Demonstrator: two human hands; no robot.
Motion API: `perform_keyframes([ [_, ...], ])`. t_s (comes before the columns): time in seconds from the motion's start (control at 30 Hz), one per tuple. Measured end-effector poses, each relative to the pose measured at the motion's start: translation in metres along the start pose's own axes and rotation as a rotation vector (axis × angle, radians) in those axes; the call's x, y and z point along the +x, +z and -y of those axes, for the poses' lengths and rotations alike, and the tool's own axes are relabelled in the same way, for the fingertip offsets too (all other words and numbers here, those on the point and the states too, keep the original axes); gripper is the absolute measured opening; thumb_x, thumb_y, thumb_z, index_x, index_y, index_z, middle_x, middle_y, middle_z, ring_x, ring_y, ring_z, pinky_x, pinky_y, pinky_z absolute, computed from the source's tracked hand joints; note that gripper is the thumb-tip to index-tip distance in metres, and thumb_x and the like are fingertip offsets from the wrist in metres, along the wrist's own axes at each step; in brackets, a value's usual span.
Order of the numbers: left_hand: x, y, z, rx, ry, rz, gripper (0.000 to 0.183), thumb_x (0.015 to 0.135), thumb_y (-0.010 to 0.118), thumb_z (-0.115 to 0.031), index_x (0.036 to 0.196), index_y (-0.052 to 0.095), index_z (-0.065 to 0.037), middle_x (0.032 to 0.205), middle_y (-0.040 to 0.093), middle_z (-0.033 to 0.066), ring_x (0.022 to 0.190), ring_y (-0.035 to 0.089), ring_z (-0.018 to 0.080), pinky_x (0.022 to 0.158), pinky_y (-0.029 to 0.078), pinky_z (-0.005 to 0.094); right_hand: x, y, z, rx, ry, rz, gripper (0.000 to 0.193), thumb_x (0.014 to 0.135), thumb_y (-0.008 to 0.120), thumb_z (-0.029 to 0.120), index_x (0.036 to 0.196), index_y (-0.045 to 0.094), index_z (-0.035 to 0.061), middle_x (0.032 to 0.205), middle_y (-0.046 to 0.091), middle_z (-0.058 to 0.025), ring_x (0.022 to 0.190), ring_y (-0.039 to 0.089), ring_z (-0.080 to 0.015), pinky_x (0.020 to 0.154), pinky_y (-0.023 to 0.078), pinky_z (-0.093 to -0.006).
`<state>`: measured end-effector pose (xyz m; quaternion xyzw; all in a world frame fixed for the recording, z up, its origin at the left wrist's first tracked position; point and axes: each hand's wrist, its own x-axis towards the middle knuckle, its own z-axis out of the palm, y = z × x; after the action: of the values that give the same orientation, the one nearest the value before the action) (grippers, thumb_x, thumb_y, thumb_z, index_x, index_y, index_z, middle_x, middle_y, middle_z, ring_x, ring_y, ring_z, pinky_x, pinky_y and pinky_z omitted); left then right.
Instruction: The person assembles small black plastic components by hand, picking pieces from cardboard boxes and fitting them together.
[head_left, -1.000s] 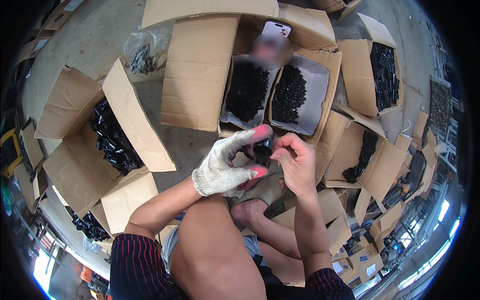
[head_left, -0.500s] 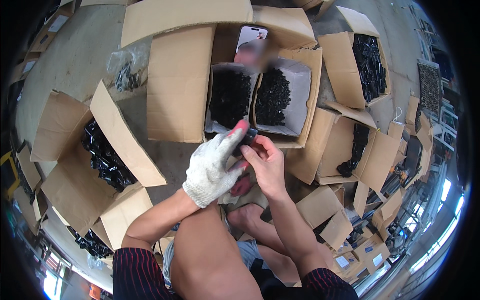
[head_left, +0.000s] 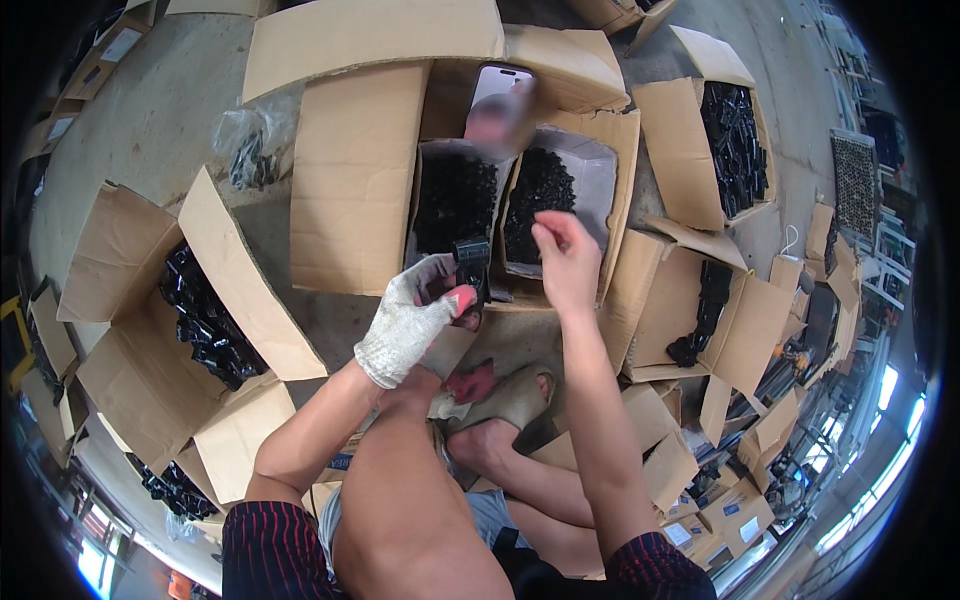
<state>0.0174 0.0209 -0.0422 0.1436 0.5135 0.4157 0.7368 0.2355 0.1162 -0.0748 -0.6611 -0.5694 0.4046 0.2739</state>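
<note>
My left hand [head_left: 402, 325], in a white knit glove with red fingertips, grips a glossy black plastic part [head_left: 471, 257] with a blocky upper end. Bare and raised, my right hand [head_left: 570, 265] is at the near right of a grey tray [head_left: 594, 185]. Its thumb and fingers are pinched together; whether something small sits between them cannot be made out. Small black pieces [head_left: 540, 190] are heaped in that tray. A second heap of small black pieces [head_left: 455, 200] fills the compartment to its left, inside the same open cardboard box [head_left: 352, 190].
A phone [head_left: 500, 82] leans at the box's far side. Open cartons of glossy black parts stand left [head_left: 215, 330], far right [head_left: 735, 140] and right [head_left: 705, 310]. A clear plastic bag [head_left: 250, 150] lies on the floor. My legs and a sandal [head_left: 515, 395] are close below.
My hands have come apart. The right one moved right and away toward the right-hand tray; the left, still holding the black part, shifted slightly left and nearer.
</note>
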Motion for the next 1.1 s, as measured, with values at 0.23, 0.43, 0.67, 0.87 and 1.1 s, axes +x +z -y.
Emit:
perform_keyframes([
  [0.23,-0.006,0.001,-0.016,-0.122,-0.037,-0.017,0.021,0.095,0.075,-0.01,0.107,0.062,0.0,0.094,0.069,0.0057,0.078,0.067,0.0115,0.067,0.058,0.0267,0.045,0.008,-0.012,-0.635,-0.368,0.203,0.018,0.086,0.07,0.002,0.103,0.065,0.0054,0.102,0.065,-0.0139,0.102,0.063,-0.0374,0.086,0.054,-0.0478],
  [0.43,-0.008,0.006,-0.018,-0.089,-0.062,-0.031,0.019,0.094,0.072,-0.006,0.109,0.063,0.0,0.094,0.07,0.0069,0.075,0.068,0.012,0.061,0.057,0.0264,0.034,0.008,-0.013,-0.508,-0.314,0.149,0.013,0.087,0.07,0.002,0.099,0.064,0.0025,0.096,0.069,-0.0149,0.093,0.067,-0.0348,0.082,0.055,-0.0433],
  [0.67,-0.011,0.01,-0.019,-0.118,-0.062,-0.075,0.022,0.09,0.077,-0.005,0.107,0.063,0.0,0.091,0.069,0.0056,0.073,0.068,0.0113,0.061,0.057,0.0259,-0.025,0.004,0.041,0.064,-0.138,0.001,0.012,0.095,0.07,0.004,0.105,0.067,-0.0007,0.089,0.073,-0.0095,0.08,0.071,-0.0146,0.073,0.055,-0.0284],
  [0.87,-0.011,0.01,-0.014,-0.085,-0.023,-0.098,0.025,0.089,0.08,-0.007,0.106,0.063,0.001,0.092,0.069,0.0066,0.076,0.069,0.0133,0.061,0.057,0.0264,-0.046,0.005,0.051,-0.005,-0.098,0.089,0.01,0.096,0.067,0.004,0.104,0.069,-0.0007,0.09,0.074,-0.0111,0.078,0.072,-0.0165,0.071,0.055,-0.0296],
  [1.1,-0.018,0.006,0.007,-0.125,0.073,-0.189,0.028,0.087,0.08,-0.005,0.111,0.067,0.001,0.094,0.07,0.0064,0.074,0.067,0.0124,0.058,0.057,0.027,0.003,-0.02,-0.015,-0.496,-0.045,0.108,0.021,0.091,0.07,0.009,0.111,0.069,0.003,0.105,0.072,-0.0176,0.092,0.071,-0.0365,0.083,0.055,-0.0456],
])
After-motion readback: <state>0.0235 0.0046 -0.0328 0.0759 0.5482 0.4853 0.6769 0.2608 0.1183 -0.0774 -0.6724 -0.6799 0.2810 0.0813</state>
